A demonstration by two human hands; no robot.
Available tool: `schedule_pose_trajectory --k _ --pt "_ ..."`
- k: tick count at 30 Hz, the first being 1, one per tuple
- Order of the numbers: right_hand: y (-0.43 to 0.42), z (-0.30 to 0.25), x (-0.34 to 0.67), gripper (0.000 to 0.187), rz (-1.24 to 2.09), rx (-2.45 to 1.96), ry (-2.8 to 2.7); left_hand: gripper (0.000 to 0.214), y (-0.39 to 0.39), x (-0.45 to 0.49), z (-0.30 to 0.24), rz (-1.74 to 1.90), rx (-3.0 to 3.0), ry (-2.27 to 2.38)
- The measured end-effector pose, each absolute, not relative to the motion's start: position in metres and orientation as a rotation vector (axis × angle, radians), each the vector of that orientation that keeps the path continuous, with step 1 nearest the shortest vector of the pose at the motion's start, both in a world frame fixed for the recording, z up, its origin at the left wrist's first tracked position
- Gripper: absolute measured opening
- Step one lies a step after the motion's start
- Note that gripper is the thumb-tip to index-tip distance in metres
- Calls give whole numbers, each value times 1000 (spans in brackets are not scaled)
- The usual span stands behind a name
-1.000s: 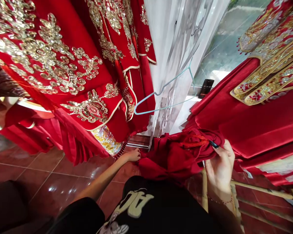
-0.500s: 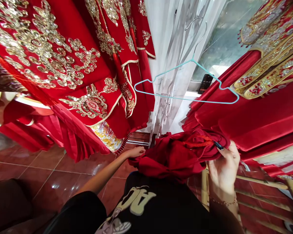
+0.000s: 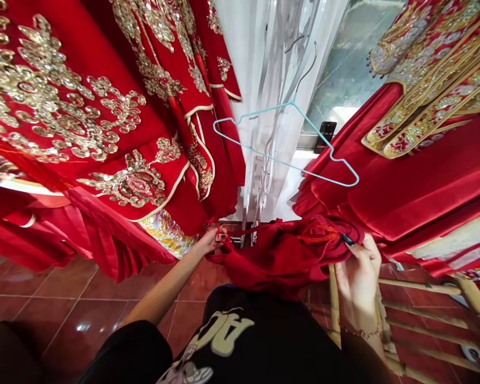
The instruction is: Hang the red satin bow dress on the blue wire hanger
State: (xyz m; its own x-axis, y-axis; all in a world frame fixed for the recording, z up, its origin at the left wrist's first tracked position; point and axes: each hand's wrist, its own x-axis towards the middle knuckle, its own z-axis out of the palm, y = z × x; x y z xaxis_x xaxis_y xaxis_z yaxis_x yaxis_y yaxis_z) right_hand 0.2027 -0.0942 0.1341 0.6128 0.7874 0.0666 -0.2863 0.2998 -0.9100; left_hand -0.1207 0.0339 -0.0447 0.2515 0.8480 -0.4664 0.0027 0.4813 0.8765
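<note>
Left hand (image 3: 215, 240) pinching red strap (image 3: 245, 231); right hand (image 3: 360, 261) gripping bunched red cloth (image 3: 272, 261). Blue hanger (image 3: 293, 103) beyond, apart.

Left forearm (image 3: 166, 292): extended forward, slanting inward from a bent elbow. Left hand (image 3: 211, 241): fingers curled in a closed grip, tips not clearly visible. Right forearm (image 3: 366, 349): directed forward. Right hand (image 3: 360, 269): palm side visible, thumb (image 3: 354, 247) dark-nailed, pressing in a pinch. Hands well apart, roughly level.
</note>
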Motion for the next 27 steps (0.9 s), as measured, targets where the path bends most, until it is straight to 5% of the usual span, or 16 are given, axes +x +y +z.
schedule_pose_trajectory --k 14,19,27 --pt "-63 113 179 27 979 -985 -541 50 -24 -33 68 718 1241 559" --pt "-61 113 180 27 930 -994 -495 29 -8 -15 31 1026 1042 822" --pt "-61 118 174 25 1030 -930 -491 27 6 -28 -34 708 662 1019"
